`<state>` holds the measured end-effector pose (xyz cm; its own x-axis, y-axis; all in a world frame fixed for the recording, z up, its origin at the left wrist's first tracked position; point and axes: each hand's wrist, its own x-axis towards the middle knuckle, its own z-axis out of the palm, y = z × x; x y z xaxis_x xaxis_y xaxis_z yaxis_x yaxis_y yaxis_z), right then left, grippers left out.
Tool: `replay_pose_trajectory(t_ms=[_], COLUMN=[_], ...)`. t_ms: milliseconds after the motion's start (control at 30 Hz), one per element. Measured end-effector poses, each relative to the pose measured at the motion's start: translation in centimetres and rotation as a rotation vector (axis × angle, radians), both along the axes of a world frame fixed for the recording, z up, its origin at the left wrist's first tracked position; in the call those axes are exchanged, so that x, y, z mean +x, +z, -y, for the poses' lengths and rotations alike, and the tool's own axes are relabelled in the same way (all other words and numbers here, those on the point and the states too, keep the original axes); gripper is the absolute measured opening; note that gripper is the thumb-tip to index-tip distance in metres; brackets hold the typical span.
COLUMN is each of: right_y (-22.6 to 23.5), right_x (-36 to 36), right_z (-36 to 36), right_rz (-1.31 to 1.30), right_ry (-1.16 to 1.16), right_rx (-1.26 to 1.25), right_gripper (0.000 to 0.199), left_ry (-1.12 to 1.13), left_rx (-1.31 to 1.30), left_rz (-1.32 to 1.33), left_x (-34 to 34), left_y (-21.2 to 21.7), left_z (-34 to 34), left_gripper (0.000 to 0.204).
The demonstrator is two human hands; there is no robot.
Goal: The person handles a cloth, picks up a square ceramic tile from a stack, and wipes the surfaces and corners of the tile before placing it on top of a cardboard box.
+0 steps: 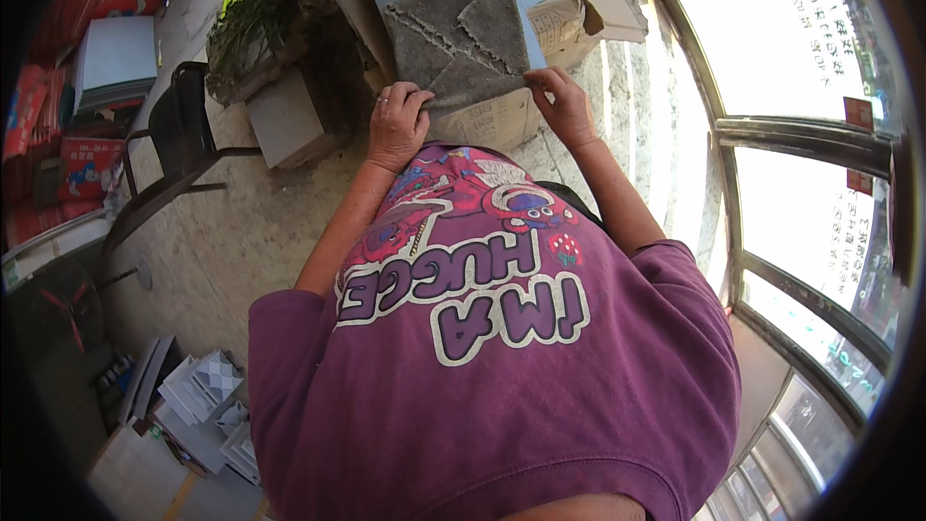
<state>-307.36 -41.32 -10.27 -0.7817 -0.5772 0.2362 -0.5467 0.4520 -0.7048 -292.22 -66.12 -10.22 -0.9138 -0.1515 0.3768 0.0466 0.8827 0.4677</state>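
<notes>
A grey, rough piece of carpet-like cloth [455,39] lies folded on a cardboard box [494,121] in front of me. My left hand [395,121] pinches its near left corner; a ring shows on one finger. My right hand [561,101] grips its near right corner. Both forearms reach forward from my purple printed shirt [502,347], which fills the lower middle of the view.
A black chair [178,150] stands on the concrete floor at left, by a box with green plants [253,34]. Stacked red boxes [58,68] line the far left. White moulded trays [207,396] sit lower left. Large windows [791,135] curve along the right.
</notes>
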Motion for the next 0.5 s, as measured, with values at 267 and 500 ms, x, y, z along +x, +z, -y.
replay_pose_trajectory(t_ms=[267, 500], right_y=[-0.02, 0.58], right_x=[0.27, 0.5], right_z=[0.2, 0.13], right_rz=[0.087, 0.066], right_ry=[-0.045, 0.009], right_rx=[-0.033, -0.013], right_gripper=[0.018, 0.018], left_ry=[-0.015, -0.012], left_rx=[0.017, 0.042], left_rz=[-0.004, 0.006], left_x=[-0.11, -0.07], left_y=[-0.06, 0.1], left_z=[0.26, 0.27], left_gripper=[0.025, 0.025])
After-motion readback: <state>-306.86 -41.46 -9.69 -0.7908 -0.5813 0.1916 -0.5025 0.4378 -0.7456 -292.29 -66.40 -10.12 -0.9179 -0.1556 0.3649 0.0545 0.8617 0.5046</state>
